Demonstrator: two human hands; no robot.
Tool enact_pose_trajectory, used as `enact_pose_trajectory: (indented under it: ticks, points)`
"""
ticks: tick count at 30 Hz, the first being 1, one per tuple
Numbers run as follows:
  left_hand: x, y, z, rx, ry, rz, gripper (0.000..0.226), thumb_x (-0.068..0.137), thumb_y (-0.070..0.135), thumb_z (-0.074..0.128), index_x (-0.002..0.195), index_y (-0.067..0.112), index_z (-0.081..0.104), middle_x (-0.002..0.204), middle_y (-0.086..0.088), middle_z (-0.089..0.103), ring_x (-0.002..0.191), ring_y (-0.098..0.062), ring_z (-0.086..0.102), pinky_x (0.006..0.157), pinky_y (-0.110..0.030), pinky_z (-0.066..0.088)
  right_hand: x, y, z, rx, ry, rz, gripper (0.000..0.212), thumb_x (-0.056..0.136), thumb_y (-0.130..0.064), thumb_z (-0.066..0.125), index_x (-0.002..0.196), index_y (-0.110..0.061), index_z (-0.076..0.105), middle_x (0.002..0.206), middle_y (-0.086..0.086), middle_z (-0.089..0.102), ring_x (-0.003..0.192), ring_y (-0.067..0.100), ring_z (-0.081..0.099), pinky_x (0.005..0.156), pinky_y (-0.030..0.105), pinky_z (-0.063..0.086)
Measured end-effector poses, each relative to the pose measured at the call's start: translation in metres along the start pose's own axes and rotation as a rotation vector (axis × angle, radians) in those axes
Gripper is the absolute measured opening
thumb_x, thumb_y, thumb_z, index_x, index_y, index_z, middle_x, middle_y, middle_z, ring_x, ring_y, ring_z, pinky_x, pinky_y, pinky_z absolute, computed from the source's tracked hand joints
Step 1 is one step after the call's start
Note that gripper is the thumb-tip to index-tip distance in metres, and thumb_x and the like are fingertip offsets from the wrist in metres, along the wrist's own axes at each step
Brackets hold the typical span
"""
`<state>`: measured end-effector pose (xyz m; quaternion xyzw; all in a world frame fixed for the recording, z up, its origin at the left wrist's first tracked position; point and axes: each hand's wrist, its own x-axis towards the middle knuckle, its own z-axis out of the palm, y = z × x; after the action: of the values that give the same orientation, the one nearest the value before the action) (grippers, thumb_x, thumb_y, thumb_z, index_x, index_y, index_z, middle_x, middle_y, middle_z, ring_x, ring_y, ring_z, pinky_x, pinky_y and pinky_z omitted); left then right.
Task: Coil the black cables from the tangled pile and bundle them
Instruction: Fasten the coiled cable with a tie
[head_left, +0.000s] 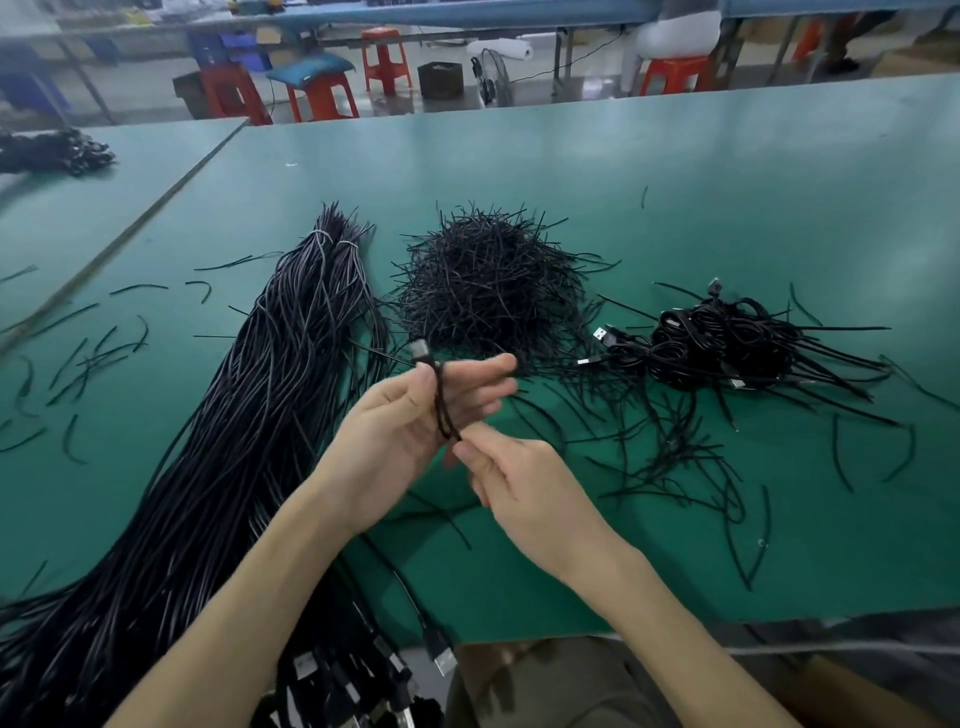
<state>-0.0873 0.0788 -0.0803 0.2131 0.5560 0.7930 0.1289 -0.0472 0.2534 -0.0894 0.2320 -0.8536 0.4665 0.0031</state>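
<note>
My left hand (410, 415) holds a black cable (442, 410) looped over its fingers, with the cable's metal plug (418, 349) sticking up above the thumb. My right hand (511, 478) pinches the lower end of that loop, just below the left palm. A long bundle of straight black cables (249, 415) lies on the left and runs off the table's near edge. Behind my hands sits a heap of short black twist ties (488, 280). To the right lies a pile of coiled cables (722, 343) with USB plugs.
The green table (675, 182) carries loose ties scattered left (88, 358) and right (675, 467). Another dark cable pile (52, 150) lies on the neighbouring table, far left. Red stools (322, 93) stand beyond the far edge. Cable plugs (441, 654) hang over the near edge.
</note>
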Motion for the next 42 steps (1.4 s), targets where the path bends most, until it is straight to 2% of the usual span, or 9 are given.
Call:
enact_pose_trajectory:
  ticks: [2, 5, 10, 16, 23, 30, 35, 38, 42]
  points:
    - [-0.001, 0.009, -0.005, -0.319, 0.035, -0.011, 0.042, 0.109, 0.031, 0.035, 0.104, 0.012, 0.072, 0.105, -0.001, 0.072, 0.085, -0.014, 0.07, 0.085, -0.028, 0.054, 0.0, -0.001, 0.0, -0.032, -0.034, 0.027, 0.034, 0.108, -0.036, 0.044, 0.093, -0.013, 0.063, 0.058, -0.027, 0.051, 0.055, 0.002, 0.042, 0.064, 0.038, 0.043]
    - [-0.004, 0.019, -0.015, -0.564, -0.011, -0.095, 0.034, 0.109, 0.033, 0.045, 0.081, 0.019, 0.058, 0.064, 0.01, 0.037, 0.048, -0.007, 0.028, 0.052, -0.022, 0.031, 0.0, 0.001, 0.001, -0.037, -0.027, 0.037, 0.041, 0.106, -0.043, 0.047, 0.08, -0.014, 0.06, 0.058, -0.022, 0.054, 0.053, 0.004, 0.047, 0.057, 0.02, 0.031]
    - [-0.006, 0.006, -0.002, 0.271, 0.097, -0.066, 0.04, 0.101, 0.034, 0.049, 0.062, 0.026, 0.055, 0.057, 0.011, 0.039, 0.048, -0.006, 0.027, 0.047, -0.016, 0.025, 0.002, 0.01, 0.002, -0.097, 0.14, 0.075, 0.053, 0.102, -0.045, 0.055, 0.06, -0.018, 0.037, 0.049, -0.001, 0.038, 0.047, 0.016, 0.031, 0.05, 0.034, 0.028]
    - [-0.013, 0.002, 0.007, 1.215, -0.008, 0.288, 0.034, 0.107, 0.031, 0.044, 0.076, 0.019, 0.051, 0.067, 0.015, 0.049, 0.055, -0.012, 0.044, 0.052, -0.032, 0.043, 0.003, 0.016, 0.003, -0.056, 0.159, 0.108, 0.035, 0.103, -0.031, 0.053, 0.074, -0.014, 0.063, 0.055, -0.002, 0.052, 0.046, 0.013, 0.039, 0.049, 0.029, 0.032]
    - [-0.009, 0.003, 0.016, 1.555, -0.071, 0.384, 0.024, 0.098, 0.012, 0.044, 0.077, 0.008, 0.055, 0.071, 0.005, 0.053, 0.065, -0.02, 0.047, 0.07, -0.034, 0.046, 0.0, 0.015, -0.001, 0.118, 0.406, 0.019, 0.049, 0.108, -0.036, 0.048, 0.063, -0.018, 0.051, 0.051, -0.002, 0.049, 0.044, 0.015, 0.042, 0.046, 0.024, 0.032]
    - [-0.009, -0.004, 0.009, 0.987, 0.128, 0.154, 0.035, 0.108, 0.015, 0.043, 0.135, 0.007, 0.064, 0.141, 0.003, 0.063, 0.136, -0.01, 0.054, 0.115, -0.032, 0.042, -0.002, 0.014, -0.001, 0.277, 0.198, -0.011, 0.045, 0.109, -0.039, 0.044, 0.07, -0.019, 0.053, 0.051, -0.006, 0.044, 0.045, 0.015, 0.038, 0.045, 0.033, 0.033]
    - [0.001, 0.003, 0.002, 0.057, 0.281, 0.084, 0.046, 0.11, 0.03, 0.035, 0.121, -0.002, 0.066, 0.125, -0.016, 0.071, 0.119, -0.032, 0.067, 0.101, -0.039, 0.053, 0.002, 0.014, 0.004, 0.128, -0.042, 0.019, 0.046, 0.107, -0.046, 0.043, 0.072, -0.019, 0.054, 0.053, -0.011, 0.046, 0.049, 0.01, 0.04, 0.055, 0.022, 0.032]
    - [-0.003, 0.017, -0.012, -0.564, 0.217, -0.086, 0.041, 0.11, 0.032, 0.039, 0.085, 0.013, 0.066, 0.074, 0.006, 0.06, 0.056, -0.006, 0.052, 0.063, -0.02, 0.048, 0.003, 0.012, 0.004, 0.08, -0.017, 0.057, 0.047, 0.105, -0.05, 0.043, 0.071, -0.019, 0.052, 0.054, -0.01, 0.045, 0.05, 0.01, 0.037, 0.063, 0.028, 0.041]
    - [-0.012, 0.019, -0.016, -0.304, 0.206, -0.166, 0.041, 0.092, 0.036, 0.066, 0.056, 0.024, 0.051, 0.051, 0.01, 0.035, 0.044, -0.007, 0.021, 0.042, -0.02, 0.028, 0.003, 0.012, 0.003, -0.14, 0.066, 0.068, 0.049, 0.101, -0.055, 0.042, 0.07, -0.019, 0.052, 0.065, -0.01, 0.057, 0.067, 0.011, 0.048, 0.086, 0.032, 0.043]
